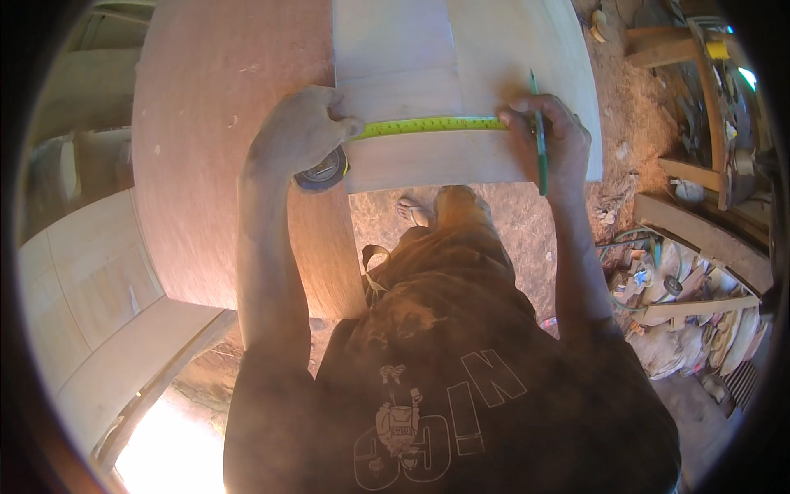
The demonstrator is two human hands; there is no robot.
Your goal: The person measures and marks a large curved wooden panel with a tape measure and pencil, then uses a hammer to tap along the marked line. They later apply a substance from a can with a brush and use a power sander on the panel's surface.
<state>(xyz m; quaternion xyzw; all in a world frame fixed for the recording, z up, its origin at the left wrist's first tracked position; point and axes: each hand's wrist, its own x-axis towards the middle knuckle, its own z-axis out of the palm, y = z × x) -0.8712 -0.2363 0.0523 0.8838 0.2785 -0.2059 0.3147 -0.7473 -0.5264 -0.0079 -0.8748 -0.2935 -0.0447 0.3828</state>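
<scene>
A yellow tape measure blade (428, 126) stretches straight across a pale wooden panel (403, 90), running between my two hands. My left hand (309, 128) is closed on the tape measure, whose dark round case (323, 171) shows below the palm, over the reddish-brown board. At the other end of the blade, my right hand (559, 136) pinches the tape near its tip with thumb and finger. That same hand also grips a green pencil (541, 152), which stands nearly upright between the fingers, its point away from me. Part of the blade under my left fingers is hidden.
A large reddish-brown wooden sheet (197, 148) lies left of the pale panel. More pale boards (99, 272) stand at the far left. To the right, wooden frames (708, 99) and a heap of scraps (675, 288) sit on the reddish dirt floor (535, 230).
</scene>
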